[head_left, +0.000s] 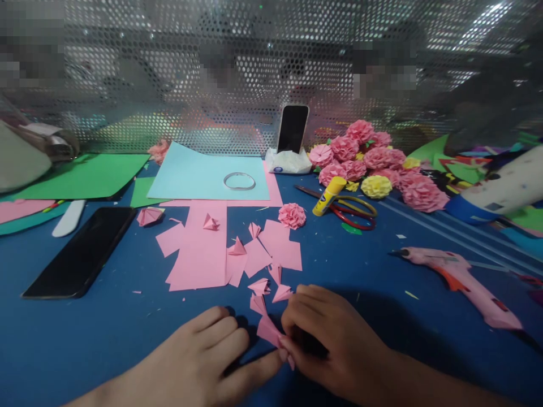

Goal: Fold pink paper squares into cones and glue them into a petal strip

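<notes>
My right hand (328, 333) pinches a small folded piece of pink paper (268, 330) between thumb and fingers, low in the middle of the view. From the left, my left hand (207, 353) reaches in with its fingers curled and its thumb stretched out. That thumb tip presses at the paper's lower end, against my right thumb. Just beyond lie several small folded pink paper pieces (259, 286). Flat pink paper sheets (206, 249) and cut squares (278, 240) spread farther back, beside a finished pink paper flower (292, 216).
Right of the sheets are a glue stick (328, 196), scissors (354, 212) and a pink glue gun (462, 277). Paper flowers (365, 152) cluster behind them. A black phone (80, 251) lies left; another phone (293, 129) stands upright against the perforated metal panel (178, 107).
</notes>
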`<act>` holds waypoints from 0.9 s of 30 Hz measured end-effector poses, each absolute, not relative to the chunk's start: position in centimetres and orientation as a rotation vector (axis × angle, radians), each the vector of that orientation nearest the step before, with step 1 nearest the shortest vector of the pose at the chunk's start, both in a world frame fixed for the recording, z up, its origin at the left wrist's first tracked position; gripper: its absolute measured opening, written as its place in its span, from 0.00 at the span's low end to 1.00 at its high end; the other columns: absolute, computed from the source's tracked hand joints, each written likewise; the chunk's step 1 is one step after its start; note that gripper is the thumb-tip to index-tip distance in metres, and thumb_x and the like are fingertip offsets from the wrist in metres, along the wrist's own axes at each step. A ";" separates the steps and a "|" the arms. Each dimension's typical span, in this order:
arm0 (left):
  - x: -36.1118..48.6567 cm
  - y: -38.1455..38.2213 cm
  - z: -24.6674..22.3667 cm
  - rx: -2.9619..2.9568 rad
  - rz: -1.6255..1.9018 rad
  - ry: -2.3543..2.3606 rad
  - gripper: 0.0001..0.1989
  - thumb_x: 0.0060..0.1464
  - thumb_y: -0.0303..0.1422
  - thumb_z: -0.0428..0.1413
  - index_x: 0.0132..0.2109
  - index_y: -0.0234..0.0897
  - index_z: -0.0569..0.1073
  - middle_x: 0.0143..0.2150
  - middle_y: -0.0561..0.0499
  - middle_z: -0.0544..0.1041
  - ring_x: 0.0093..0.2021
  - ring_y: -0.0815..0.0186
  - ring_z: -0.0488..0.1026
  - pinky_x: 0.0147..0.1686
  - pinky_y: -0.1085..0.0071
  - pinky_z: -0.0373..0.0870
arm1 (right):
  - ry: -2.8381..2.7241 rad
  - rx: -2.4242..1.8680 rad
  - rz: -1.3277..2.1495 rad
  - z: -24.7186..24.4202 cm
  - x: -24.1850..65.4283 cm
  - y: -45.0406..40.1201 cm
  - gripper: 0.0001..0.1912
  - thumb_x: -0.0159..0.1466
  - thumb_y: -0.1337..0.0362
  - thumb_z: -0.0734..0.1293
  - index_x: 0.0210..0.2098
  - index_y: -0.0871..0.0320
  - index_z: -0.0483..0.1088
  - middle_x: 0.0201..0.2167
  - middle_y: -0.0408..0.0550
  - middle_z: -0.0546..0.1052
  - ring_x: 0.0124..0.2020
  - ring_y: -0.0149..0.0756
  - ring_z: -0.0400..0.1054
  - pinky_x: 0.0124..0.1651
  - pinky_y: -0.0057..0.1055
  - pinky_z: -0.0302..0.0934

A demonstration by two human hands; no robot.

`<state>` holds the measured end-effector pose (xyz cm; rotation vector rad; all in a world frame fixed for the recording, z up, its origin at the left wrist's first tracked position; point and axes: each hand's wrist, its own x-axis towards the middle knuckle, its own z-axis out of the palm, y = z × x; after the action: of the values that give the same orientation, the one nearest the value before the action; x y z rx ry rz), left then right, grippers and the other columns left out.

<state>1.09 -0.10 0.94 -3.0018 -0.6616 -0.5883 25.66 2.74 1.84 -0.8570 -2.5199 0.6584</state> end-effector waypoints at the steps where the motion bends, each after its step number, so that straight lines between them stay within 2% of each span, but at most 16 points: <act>1: 1.2 -0.1 0.9 -3.006 -0.603 -0.667 0.20 0.71 0.24 0.38 0.61 0.33 0.69 0.32 0.50 0.71 0.31 0.64 0.66 0.40 0.65 0.66 | -2.529 -0.887 0.661 1.8 25.7 2.8 0.07 0.65 0.70 0.63 0.30 0.58 0.62 0.26 0.40 0.68 0.30 0.32 0.57 0.36 0.31 0.50; 8: 0.9 -0.3 0.4 -2.962 -0.611 -0.715 0.17 0.70 0.25 0.42 0.54 0.34 0.74 0.41 0.48 0.76 0.36 0.62 0.71 0.43 0.63 0.67 | -2.597 -0.941 0.692 1.7 26.1 3.0 0.10 0.69 0.67 0.61 0.30 0.58 0.66 0.25 0.42 0.70 0.30 0.33 0.58 0.37 0.33 0.49; 12: 0.9 -0.2 0.2 -2.920 -0.653 -0.716 0.17 0.70 0.26 0.43 0.55 0.36 0.74 0.46 0.47 0.78 0.38 0.63 0.72 0.45 0.64 0.69 | -2.569 -0.914 0.765 1.6 26.4 2.9 0.07 0.68 0.68 0.62 0.33 0.58 0.69 0.26 0.41 0.73 0.30 0.32 0.63 0.41 0.34 0.52; 15: 1.0 -0.1 0.6 -2.853 -0.743 -0.687 0.17 0.70 0.27 0.44 0.56 0.40 0.74 0.52 0.48 0.77 0.46 0.63 0.73 0.49 0.66 0.69 | -2.493 -0.907 0.832 1.4 26.6 2.9 0.04 0.66 0.70 0.64 0.35 0.57 0.70 0.30 0.41 0.76 0.32 0.32 0.66 0.43 0.34 0.54; 18: 1.1 -0.4 1.2 -2.808 -0.779 -0.769 0.17 0.71 0.29 0.44 0.55 0.46 0.76 0.57 0.49 0.74 0.55 0.63 0.70 0.54 0.68 0.67 | -2.402 -0.921 0.900 1.2 26.6 3.0 0.04 0.64 0.70 0.66 0.34 0.56 0.70 0.28 0.41 0.75 0.32 0.32 0.65 0.41 0.32 0.55; 20: 1.1 -0.8 1.5 -2.773 -0.840 -0.842 0.16 0.70 0.28 0.47 0.53 0.48 0.77 0.50 0.50 0.77 0.52 0.64 0.71 0.51 0.70 0.69 | -2.351 -0.938 0.934 1.1 26.6 3.0 0.04 0.64 0.69 0.67 0.32 0.56 0.70 0.25 0.40 0.73 0.30 0.32 0.63 0.37 0.30 0.55; 22: 1.0 -1.0 1.6 -2.744 -0.918 -0.886 0.17 0.69 0.26 0.48 0.54 0.48 0.77 0.35 0.51 0.76 0.38 0.68 0.72 0.40 0.75 0.71 | -2.313 -0.965 0.954 1.0 26.7 3.0 0.04 0.64 0.68 0.68 0.31 0.56 0.71 0.25 0.40 0.71 0.29 0.31 0.62 0.34 0.29 0.54; 24: 0.9 -1.0 1.5 -2.738 -0.947 -0.901 0.18 0.69 0.25 0.47 0.55 0.45 0.77 0.26 0.54 0.70 0.27 0.70 0.67 0.31 0.76 0.68 | -2.291 -1.013 0.965 1.1 26.7 3.0 0.04 0.62 0.68 0.69 0.31 0.57 0.70 0.26 0.41 0.71 0.29 0.31 0.62 0.33 0.28 0.53; 25: 0.9 -1.0 1.3 -2.743 -0.940 -0.907 0.18 0.69 0.25 0.46 0.54 0.44 0.77 0.25 0.54 0.69 0.26 0.69 0.67 0.31 0.76 0.69 | -2.291 -1.038 0.975 1.1 26.7 3.0 0.05 0.62 0.69 0.69 0.30 0.57 0.69 0.27 0.41 0.70 0.29 0.31 0.62 0.33 0.27 0.53; 27: 0.9 -0.8 1.0 -2.749 -0.901 -0.880 0.17 0.69 0.26 0.46 0.51 0.43 0.79 0.31 0.52 0.75 0.33 0.67 0.72 0.38 0.72 0.71 | -2.301 -1.067 0.982 1.3 26.7 2.9 0.05 0.62 0.70 0.68 0.30 0.57 0.68 0.27 0.41 0.69 0.30 0.31 0.61 0.33 0.27 0.53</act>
<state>0.91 -0.80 1.02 -2.7493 -0.8797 -0.9014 26.70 2.93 1.34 -1.0670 -2.3006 0.9819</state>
